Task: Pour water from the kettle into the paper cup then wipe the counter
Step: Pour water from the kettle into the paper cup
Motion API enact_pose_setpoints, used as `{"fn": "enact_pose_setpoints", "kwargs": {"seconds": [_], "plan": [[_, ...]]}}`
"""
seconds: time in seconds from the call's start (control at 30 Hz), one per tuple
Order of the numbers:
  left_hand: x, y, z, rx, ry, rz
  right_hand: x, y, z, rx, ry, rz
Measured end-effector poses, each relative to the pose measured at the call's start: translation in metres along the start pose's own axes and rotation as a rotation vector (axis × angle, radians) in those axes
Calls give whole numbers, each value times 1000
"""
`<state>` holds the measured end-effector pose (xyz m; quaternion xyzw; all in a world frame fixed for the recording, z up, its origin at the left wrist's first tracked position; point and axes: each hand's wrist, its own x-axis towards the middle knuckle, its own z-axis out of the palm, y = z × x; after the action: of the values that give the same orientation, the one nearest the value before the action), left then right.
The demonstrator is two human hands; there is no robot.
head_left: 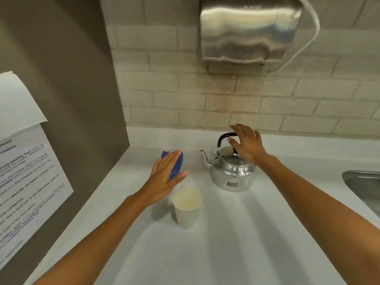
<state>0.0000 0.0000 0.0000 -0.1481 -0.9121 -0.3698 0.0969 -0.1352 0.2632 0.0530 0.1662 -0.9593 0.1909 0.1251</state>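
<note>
Beside the sink (362,182), open counter (226,243) fronts the kettle (231,173).

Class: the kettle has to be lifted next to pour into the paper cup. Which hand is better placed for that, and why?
The right hand, probably. It hovers open at the kettle handle, while the left hand lies flat on the blue cloth, beyond the cup.

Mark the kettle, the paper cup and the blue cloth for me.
kettle (231,175): head view, on its shiny body below the lid.
paper cup (186,215): head view, on its outer wall.
blue cloth (177,167): head view, on the part showing beside the left hand (164,175).
</note>
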Motion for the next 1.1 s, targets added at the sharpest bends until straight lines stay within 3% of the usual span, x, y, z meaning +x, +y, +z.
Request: {"fn": "enact_pose_setpoints", "kwargs": {"seconds": [0.17, 0.53, 0.63, 1.1], "plan": [[-31, -19, 10, -176, -46, -175, 19, 1, 2, -25, -29, -8], [-50, -27, 48, -347, -188, -255, 39, 1, 6, -90, 27, 140], [-46, -24, 65, -380, -134, -269, 39, 1, 7, -140, 66, 143], [-3, -21, 90, -444, 82, -313, 41, -6, 5, 102, 125, 265]]}}
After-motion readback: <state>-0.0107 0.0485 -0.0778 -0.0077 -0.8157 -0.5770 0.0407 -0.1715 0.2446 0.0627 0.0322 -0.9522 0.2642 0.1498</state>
